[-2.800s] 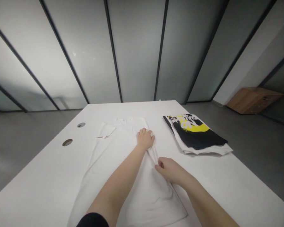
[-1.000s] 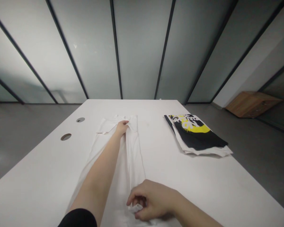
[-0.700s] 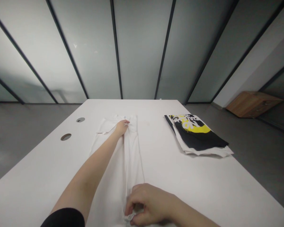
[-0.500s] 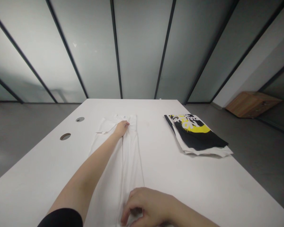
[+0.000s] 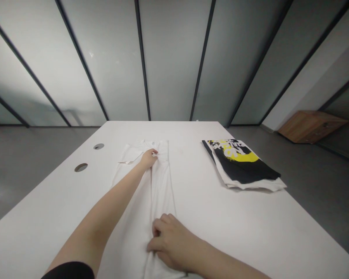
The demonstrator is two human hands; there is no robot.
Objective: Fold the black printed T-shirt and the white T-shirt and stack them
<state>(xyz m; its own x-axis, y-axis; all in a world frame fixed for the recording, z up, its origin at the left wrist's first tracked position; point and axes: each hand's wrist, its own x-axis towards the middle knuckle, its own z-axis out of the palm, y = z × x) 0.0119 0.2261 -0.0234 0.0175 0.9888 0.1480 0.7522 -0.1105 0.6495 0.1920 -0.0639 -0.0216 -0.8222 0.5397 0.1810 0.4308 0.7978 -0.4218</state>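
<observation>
Right hand [image 5: 170, 242] rises from the edge of view, up the shirt [image 5: 163, 193]

Since the earlier frame, the right hand has come up from the bottom of the view and now sits fully in sight on the lower part of the shirt. Its fingers are curled closed, gathering cloth against the thumb side of the hand. The left hand [image 5: 148, 159] has barely shifted. It lies at the far end of the shirt, beside the collar, with its fingers together on the fabric. From here I cannot tell whether it is pinching the cloth or only pressing on it.

The white shirt lies flat on the table [image 5: 46, 193], folded into a long narrow strip that runs toward the person, with a sleeve [image 5: 130, 155] showing at its far left corner. The left forearm stretches along the strip, and a black sleeve [image 5: 68, 272] shows at the bottom edge of the view.

To the right, well apart from both hands, a stack [image 5: 241, 164] of folded clothes rests on the table, its top piece black with a yellow and white print. Two round holes [image 5: 80, 167] sit in the tabletop to the left. Beyond the table are grey floor [image 5: 26, 174], a frosted glass wall [image 5: 174, 66] and a low wooden cabinet [image 5: 311, 127].
</observation>
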